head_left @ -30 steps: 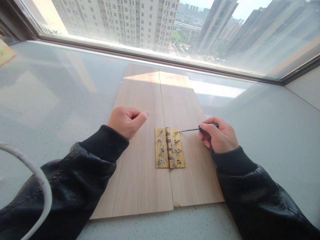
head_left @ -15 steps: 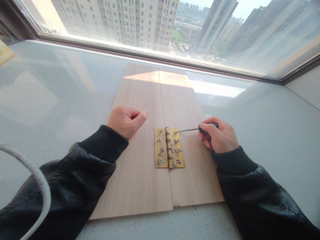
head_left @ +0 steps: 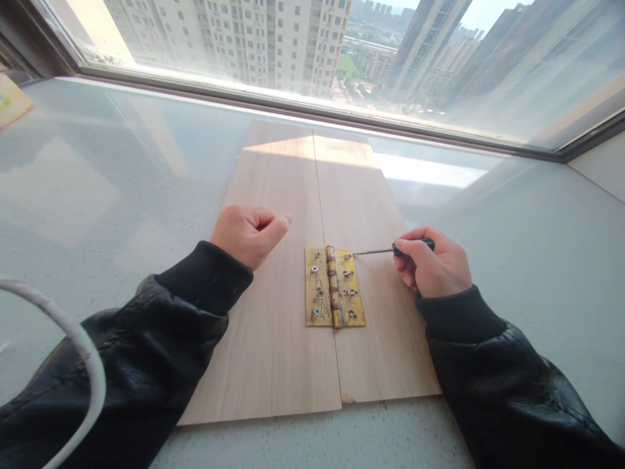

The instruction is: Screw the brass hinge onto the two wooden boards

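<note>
My right hand (head_left: 434, 266) grips the black handle of a screwdriver (head_left: 375, 251). Its thin shaft points left, and the tip is at the upper right corner of a worn brass hinge (head_left: 334, 286), by the top screw on that leaf; whether they touch I cannot tell. The hinge lies opened flat across the seam of two pale wooden boards (head_left: 263, 365). Several screws sit in both leaves, some raised or tilted on the right. My left hand (head_left: 249, 236) is closed in a fist over the left board, thumb toward the hinge; its inside is hidden.
The boards lie on a speckled white sill (head_left: 170, 215) below a dark-framed window (head_left: 293, 116). A white cable (head_left: 95, 371) curves in front of my left sleeve. A yellowish item (head_left: 13, 101) shows at the far left edge.
The whole view has shifted slightly, so boards, hinge and hands appear a little further right. Both hands keep the same pose, and the screwdriver tip stays by the hinge's upper right corner.
</note>
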